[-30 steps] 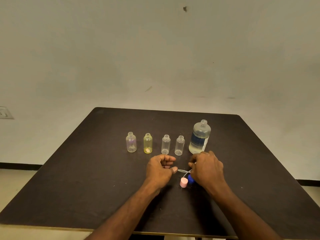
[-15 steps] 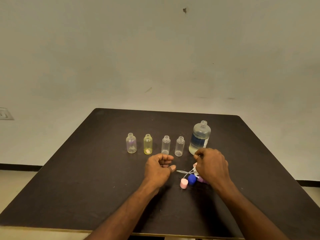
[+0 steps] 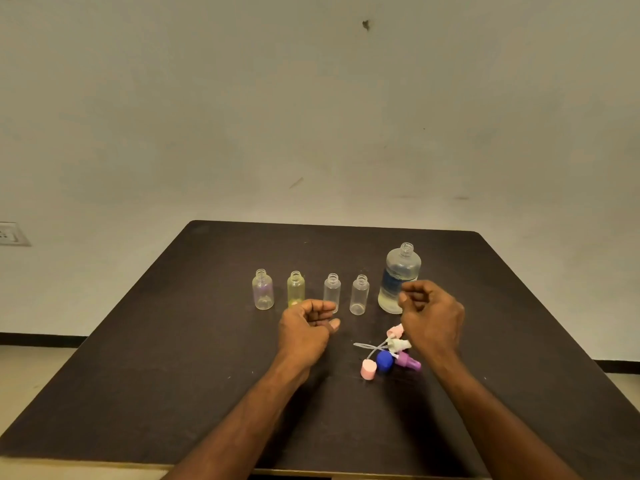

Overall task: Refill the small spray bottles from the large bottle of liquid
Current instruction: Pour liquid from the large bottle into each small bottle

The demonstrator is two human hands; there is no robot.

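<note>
Our right hand [image 3: 431, 318] hangs right of centre with its fingers [image 3: 410, 295] curled loosely inward, holding nothing, just in front of the large bottle [image 3: 399, 277]. Our left hand [image 3: 306, 329], at centre, is a loose fist, also holding nothing we can see. Below the right hand lie the removed spray heads [image 3: 398, 344], a pink cap [image 3: 368, 370] and a blue cap [image 3: 384, 361]. Behind the hands 4 small bottles [image 3: 313, 292] stand open in a row on the dark table [image 3: 156, 358], the large bottle uncapped at their right end. We judge the uncapping done and pouring not yet begun; next calls for gripping the large bottle and tipping it carefully into a narrow neck. Its blue label is too blurred to read.
</note>
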